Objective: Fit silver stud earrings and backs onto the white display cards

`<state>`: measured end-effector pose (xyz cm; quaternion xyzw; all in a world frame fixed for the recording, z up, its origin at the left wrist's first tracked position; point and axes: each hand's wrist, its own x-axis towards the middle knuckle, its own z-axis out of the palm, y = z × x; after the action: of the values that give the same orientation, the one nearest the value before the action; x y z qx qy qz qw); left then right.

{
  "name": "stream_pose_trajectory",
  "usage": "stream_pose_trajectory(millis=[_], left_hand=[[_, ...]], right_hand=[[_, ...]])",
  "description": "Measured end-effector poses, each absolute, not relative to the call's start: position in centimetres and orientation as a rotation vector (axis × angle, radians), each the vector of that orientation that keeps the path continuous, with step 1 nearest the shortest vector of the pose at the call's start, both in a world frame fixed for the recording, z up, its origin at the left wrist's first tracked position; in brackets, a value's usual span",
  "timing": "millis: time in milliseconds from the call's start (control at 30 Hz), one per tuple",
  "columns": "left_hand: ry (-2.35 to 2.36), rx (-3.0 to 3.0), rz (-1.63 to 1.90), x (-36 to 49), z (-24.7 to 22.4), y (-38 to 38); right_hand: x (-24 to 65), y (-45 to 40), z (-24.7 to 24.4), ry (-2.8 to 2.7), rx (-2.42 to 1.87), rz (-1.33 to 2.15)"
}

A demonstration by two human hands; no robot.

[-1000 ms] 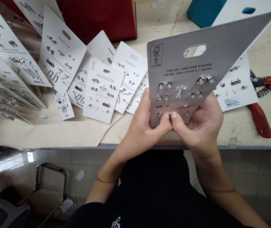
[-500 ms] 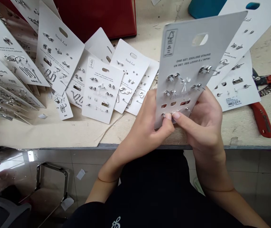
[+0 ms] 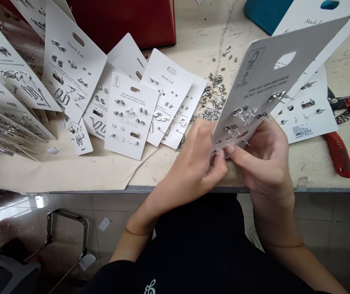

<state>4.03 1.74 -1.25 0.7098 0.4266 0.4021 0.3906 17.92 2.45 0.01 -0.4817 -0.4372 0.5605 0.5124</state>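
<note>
Between both hands a white earring card is held up at a slant, its printed back facing me. Earring posts and small metal backs stick out of it. My left hand grips the lower left edge, with the thumb pressed near the bottom. My right hand holds the lower right side, its thumb against the card beside the left thumb. The fingers behind the card are hidden. A pile of small metal earring backs lies on the table just beyond my left hand.
Several filled earring cards overlap on the left, more standing in a row at far left. A red box and a teal object stand at the back. More cards and red-handled pliers lie on the right.
The held card has turned and tilted to the right, uncovering the pile of metal backs behind it. Both hands have shifted slightly right and keep their hold.
</note>
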Motion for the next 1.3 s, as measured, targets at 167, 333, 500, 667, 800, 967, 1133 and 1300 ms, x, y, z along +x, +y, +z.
stream_pose_trajectory(millis=[167,333,500,667,800,967,1133,1300], left_hand=[[1.074,1.827,0.999,4.04,-1.34,1.71],[1.079,1.767,1.036,3.87,-1.11,1.87],[1.077,1.659,1.130,3.45,-0.67,2.26],[1.150,1.603,1.110,3.31,-0.52,2.13],[1.203,1.556,1.101,3.39,-0.46,2.11],[1.233,1.518,1.125,3.53,-0.40,2.08],[1.270,1.552,1.109,3.63,-0.51,2.00],[1.222,1.600,1.141,3.76,-0.51,2.12]], right_hand=[[18.08,2.45,-0.24,-1.056,-1.143,1.362],[17.98,2.46,-0.26,-1.058,-1.121,1.346],[17.82,2.32,-0.33,-1.158,-1.032,1.401],[17.76,2.00,-0.63,-1.177,-1.076,1.354],[17.65,1.98,-0.68,-1.214,-1.080,1.283],[17.46,2.19,-0.65,-1.269,-1.033,1.183],[17.35,2.26,-0.75,-1.323,-1.086,1.103],[17.38,2.35,-0.62,-1.345,-1.127,1.026]])
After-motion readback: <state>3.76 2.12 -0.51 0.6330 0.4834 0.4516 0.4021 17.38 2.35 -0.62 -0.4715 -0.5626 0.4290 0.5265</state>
